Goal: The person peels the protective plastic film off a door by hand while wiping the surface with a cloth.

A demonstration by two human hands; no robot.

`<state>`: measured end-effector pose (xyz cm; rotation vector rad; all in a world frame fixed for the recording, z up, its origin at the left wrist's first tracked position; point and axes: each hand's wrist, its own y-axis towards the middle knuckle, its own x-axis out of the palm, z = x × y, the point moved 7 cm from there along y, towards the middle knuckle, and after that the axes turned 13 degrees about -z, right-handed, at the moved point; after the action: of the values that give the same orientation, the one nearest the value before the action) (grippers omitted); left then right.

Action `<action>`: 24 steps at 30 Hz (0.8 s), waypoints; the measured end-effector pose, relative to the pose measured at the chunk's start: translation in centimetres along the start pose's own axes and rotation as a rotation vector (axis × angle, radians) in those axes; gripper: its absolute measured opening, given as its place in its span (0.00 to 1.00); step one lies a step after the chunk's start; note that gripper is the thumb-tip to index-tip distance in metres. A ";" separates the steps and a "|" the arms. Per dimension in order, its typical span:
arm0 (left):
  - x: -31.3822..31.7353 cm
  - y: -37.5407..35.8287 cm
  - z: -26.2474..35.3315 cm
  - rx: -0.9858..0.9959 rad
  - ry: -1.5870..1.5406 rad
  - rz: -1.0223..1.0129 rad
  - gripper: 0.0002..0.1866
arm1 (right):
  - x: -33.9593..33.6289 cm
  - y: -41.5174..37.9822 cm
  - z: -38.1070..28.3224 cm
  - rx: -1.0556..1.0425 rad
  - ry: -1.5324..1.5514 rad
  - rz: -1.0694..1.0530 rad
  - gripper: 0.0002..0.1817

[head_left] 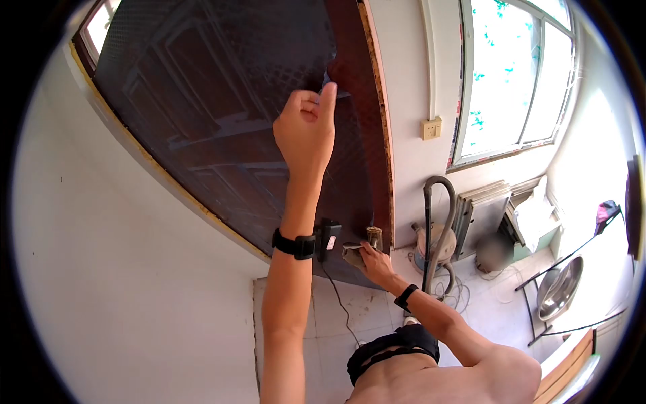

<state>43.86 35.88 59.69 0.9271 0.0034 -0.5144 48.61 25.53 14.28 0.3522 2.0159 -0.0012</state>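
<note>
A dark brown panelled door (380, 155) stands before me, most of it under a dull, bluish protective film (235, 81). My left hand (306, 124) is raised against it, fingers curled and thumb pointing up, at the film's torn edge; the pinch itself is partly hidden. Beside that edge, a strip of bare reddish-brown door shows. Lower down, my right hand (378, 266) is closed around a flat greyish-beige piece (353, 255) whose kind I cannot make out. Just above this hand is the brass-coloured door handle (374, 236).
Near my left wrist is a black box (330, 235) with a cable running down towards my waist. Right of the door stand a vacuum cleaner (436, 239) with a curved hose, stacked panels (481, 215) and a metal basin (562, 289). A window (515, 81) is above.
</note>
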 end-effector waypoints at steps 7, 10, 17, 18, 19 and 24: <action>1.1 2.9 -0.2 0.132 0.068 -0.148 0.15 | -0.3 -0.1 0.1 -0.001 -0.018 0.012 0.27; 1.1 2.6 0.0 0.137 0.070 -0.149 0.14 | -0.6 -0.1 -0.1 -0.007 -0.030 0.015 0.27; 0.7 2.1 0.3 0.169 0.078 -0.093 0.11 | -1.4 -0.5 -0.7 -0.005 -0.045 0.020 0.24; 0.7 2.0 0.3 0.168 0.076 -0.094 0.11 | -1.1 -0.5 -0.6 -0.003 -0.045 0.019 0.24; 0.6 1.9 0.3 0.169 0.099 -0.082 0.10 | -0.8 -0.4 -0.4 0.009 -0.045 0.004 0.24; 0.1 1.1 0.3 0.120 0.197 -0.061 0.10 | -0.6 -0.4 -0.6 0.007 -0.086 -0.003 0.22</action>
<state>44.38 36.13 60.70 1.0946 0.1816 -0.4820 48.20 25.06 15.02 0.3477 1.9316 -0.0255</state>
